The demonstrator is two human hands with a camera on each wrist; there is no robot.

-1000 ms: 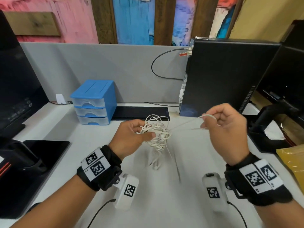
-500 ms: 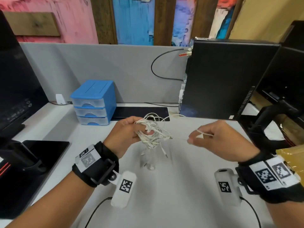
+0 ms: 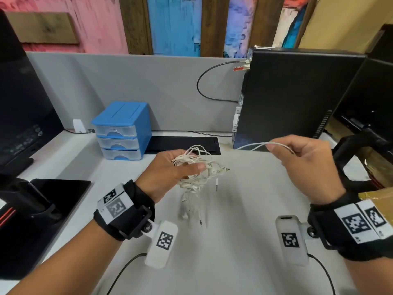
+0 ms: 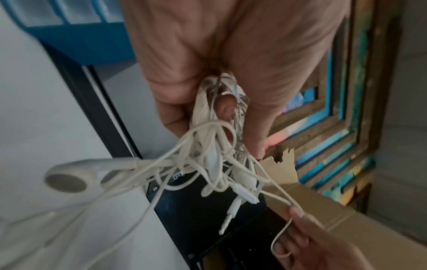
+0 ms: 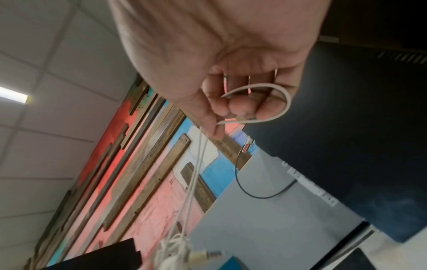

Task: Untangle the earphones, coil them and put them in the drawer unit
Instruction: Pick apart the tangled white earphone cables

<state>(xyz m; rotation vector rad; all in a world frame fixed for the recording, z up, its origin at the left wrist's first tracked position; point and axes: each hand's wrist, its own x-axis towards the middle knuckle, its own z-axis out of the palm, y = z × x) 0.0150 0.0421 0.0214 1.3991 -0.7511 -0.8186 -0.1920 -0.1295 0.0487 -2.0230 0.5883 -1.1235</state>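
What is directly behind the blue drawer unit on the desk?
Behind the blue drawer unit stands the grey partition panel. Whether they touch, or anything lies between them, is hidden by the unit itself.

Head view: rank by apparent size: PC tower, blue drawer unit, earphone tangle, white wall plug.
Largest to smallest as they look:
1. PC tower
2. blue drawer unit
3. earphone tangle, bunched in the left hand; nearer the camera, so its rank against the drawer unit is unsure
4. white wall plug
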